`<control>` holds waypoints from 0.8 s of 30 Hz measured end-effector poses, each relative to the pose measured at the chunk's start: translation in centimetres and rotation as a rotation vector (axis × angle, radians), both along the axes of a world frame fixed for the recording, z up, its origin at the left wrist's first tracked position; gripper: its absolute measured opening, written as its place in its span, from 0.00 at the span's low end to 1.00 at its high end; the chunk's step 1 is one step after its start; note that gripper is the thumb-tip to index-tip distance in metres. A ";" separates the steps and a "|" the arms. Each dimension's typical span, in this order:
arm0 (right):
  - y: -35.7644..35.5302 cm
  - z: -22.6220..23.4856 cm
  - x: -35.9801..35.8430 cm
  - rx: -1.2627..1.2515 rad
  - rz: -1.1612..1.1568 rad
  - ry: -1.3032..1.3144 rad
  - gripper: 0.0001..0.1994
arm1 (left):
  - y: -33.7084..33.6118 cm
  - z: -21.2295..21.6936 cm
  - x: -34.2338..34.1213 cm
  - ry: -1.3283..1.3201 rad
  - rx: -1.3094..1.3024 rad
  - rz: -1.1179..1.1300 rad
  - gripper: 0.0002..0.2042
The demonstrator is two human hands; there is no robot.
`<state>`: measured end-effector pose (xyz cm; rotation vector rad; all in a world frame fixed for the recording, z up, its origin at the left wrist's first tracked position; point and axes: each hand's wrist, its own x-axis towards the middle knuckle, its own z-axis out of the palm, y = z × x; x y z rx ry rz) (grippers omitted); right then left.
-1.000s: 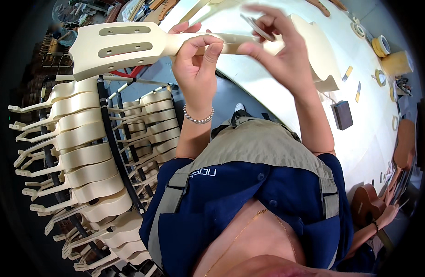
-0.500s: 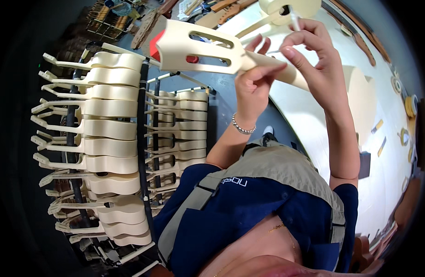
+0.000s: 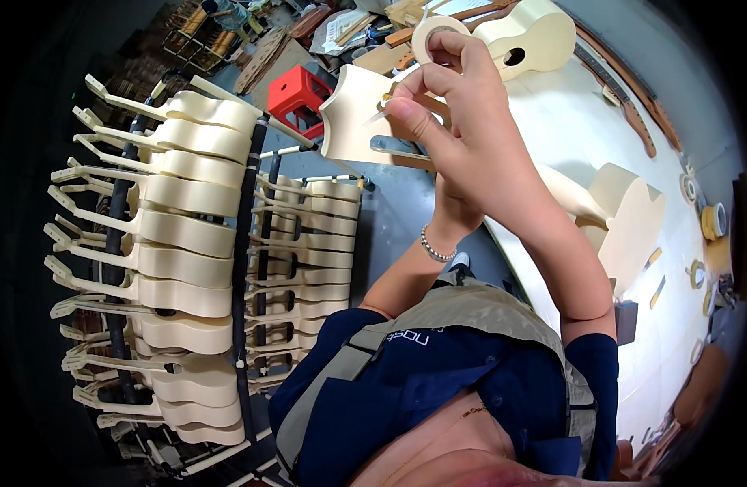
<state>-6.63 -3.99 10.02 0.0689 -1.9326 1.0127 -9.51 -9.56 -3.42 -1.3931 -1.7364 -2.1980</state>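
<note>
An unfinished, cream-coloured small guitar lies in front of me, its slotted headstock [image 3: 353,109] pointing left and its body [image 3: 625,219] over the white table. My left hand [image 3: 458,207] is at the neck from below, closed round it, though its fingers are mostly hidden behind my right hand. Over the headstock slots, my right hand [image 3: 471,122] is closed, with a roll of pale tape [image 3: 426,36] hooked on its fingers. Its thumb and forefinger pinch a thin strip of tape [image 3: 377,116] close to the headstock face.
Racks of unfinished guitars [image 3: 191,207] stand on my left. A red stool [image 3: 296,93] is beyond the headstock. On the white table [image 3: 568,114] lie another guitar body [image 3: 544,36], dark necks [image 3: 625,105], tape rolls [image 3: 714,219] and small yellow-handled tools [image 3: 652,258].
My right hand has moved left from above the neck to over the headstock, bringing the tape roll along. The headstock has shifted right and turned, uncovering the red stool.
</note>
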 end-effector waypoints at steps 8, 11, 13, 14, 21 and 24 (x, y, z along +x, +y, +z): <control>-0.5 0.4 0.4 0.127 -0.174 -0.037 0.13 | 0.0 3.8 1.1 -0.017 0.001 0.063 0.07; 0.1 0.8 0.5 0.170 -0.307 -0.049 0.16 | 0.3 4.4 1.2 -0.011 -0.016 0.052 0.08; 1.2 0.1 0.5 0.140 -0.332 -0.026 0.18 | 0.1 3.5 0.8 0.048 -0.071 0.001 0.04; 1.9 -0.2 1.0 0.127 -0.351 -0.015 0.18 | 0.0 3.0 0.7 0.077 -0.099 -0.031 0.03; 6.6 -5.5 13.2 -0.227 -0.598 0.032 0.08 | 3.9 3.8 0.1 0.212 0.124 -0.115 0.14; 8.4 -9.9 21.8 -0.506 -0.866 0.006 0.14 | 7.7 3.8 0.3 0.432 0.245 -0.051 0.43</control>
